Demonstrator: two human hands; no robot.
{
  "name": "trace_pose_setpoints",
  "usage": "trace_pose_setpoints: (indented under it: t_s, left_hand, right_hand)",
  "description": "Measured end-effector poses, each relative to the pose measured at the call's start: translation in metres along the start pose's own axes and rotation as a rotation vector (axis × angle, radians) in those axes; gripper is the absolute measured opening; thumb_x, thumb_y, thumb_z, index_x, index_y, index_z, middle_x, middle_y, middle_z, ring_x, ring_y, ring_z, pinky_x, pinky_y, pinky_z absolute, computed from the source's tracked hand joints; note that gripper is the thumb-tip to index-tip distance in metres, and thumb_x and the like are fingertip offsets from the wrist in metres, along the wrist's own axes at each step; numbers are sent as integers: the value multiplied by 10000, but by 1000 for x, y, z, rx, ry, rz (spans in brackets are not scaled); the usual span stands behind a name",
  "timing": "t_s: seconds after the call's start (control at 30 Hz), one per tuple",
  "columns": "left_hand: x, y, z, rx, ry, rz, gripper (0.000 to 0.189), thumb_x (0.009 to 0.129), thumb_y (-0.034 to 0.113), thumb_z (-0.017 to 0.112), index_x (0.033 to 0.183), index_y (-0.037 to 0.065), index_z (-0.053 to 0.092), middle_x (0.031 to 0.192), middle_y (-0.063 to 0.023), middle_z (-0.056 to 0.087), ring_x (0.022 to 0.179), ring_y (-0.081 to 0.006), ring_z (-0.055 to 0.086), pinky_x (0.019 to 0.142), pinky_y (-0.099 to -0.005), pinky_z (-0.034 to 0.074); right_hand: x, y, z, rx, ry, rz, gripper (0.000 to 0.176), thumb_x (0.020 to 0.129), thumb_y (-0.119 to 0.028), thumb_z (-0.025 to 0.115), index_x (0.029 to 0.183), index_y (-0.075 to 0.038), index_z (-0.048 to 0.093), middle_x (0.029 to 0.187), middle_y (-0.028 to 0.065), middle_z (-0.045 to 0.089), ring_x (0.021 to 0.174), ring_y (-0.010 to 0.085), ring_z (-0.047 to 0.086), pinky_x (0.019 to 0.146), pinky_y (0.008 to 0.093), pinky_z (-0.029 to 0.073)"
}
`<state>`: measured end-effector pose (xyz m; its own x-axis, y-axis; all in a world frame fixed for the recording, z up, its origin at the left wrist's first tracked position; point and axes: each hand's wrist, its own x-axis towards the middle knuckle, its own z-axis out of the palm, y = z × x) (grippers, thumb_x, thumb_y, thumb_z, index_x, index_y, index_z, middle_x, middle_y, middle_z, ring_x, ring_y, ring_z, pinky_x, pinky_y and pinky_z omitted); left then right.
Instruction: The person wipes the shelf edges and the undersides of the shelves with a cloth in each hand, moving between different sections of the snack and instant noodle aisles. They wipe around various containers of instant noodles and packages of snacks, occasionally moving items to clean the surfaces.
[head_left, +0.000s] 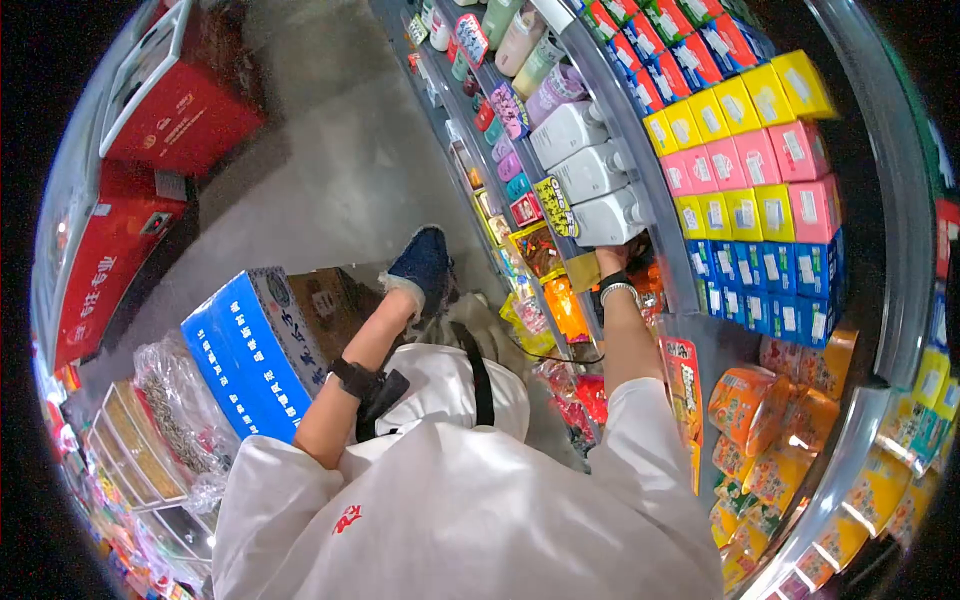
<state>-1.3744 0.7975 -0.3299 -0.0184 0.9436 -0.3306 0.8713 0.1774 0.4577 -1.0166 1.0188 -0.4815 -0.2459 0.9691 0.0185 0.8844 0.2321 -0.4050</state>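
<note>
My left hand [404,296] is held out over the grey floor, a black band round the forearm. A dark blue cloth [424,262] with a frayed pale edge is bunched at the hand and hides its fingers. My right hand [611,259], with a bracelet at the wrist, reaches into the shelf on the right. Its fingers are mostly hidden at the nearest of several white bottles [608,216]; I cannot see whether they grip it. A tan piece [583,271] that looks like card is beside the hand, and an orange packet [566,308] lies close below it.
Stacked small boxes [765,210] in yellow, pink and blue fill the shelf at right. Orange packs [745,403] lie nearer. At left stand a blue carton [240,345], a clear plastic bag [180,400] and red cabinets [120,265]. Grey floor [320,140] runs between.
</note>
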Motion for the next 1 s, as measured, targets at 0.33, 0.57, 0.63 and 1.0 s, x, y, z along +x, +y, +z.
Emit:
trace_pose_setpoints:
  t_s: [0.33, 0.57, 0.63, 1.0]
  left_hand:
    - [13, 1, 1, 15, -53, 172, 545, 776, 259, 517, 1192, -77, 413, 1234, -263, 404, 1176, -365, 370, 1012, -380, 280]
    - [22, 39, 14, -60, -144, 230, 536, 782, 253, 510, 1192, -79, 413, 1235, -260, 405, 1176, -364, 371, 1011, -379, 282]
    - [23, 47, 18, -3, -178, 277, 534, 783, 251, 507, 1192, -79, 413, 1235, -259, 406, 1176, -363, 371, 1011, -379, 282]
    - [14, 29, 36, -131, -285, 223, 489, 768, 176, 501, 1179, -78, 426, 1230, -255, 415, 1166, -365, 386, 1007, -376, 289]
  right_hand:
    - [-59, -120, -52, -52, -251, 454, 501, 743, -121, 544, 1176, 41, 350, 1223, 233, 402, 1179, 349, 356, 970, 401, 307]
    - [-78, -122, -57, -26, -74, 294, 517, 779, -164, 501, 1197, 72, 309, 1225, 315, 359, 1148, 420, 354, 980, 424, 291]
    - [-63, -131, -70, -27, -137, 305, 538, 775, -169, 510, 1209, 69, 300, 1225, 317, 359, 1152, 422, 350, 984, 425, 285]
    - [-2, -46, -78, -8, -142, 311, 454, 784, -297, 494, 1134, -9, 467, 1133, 266, 478, 1031, 380, 486, 857, 436, 405]
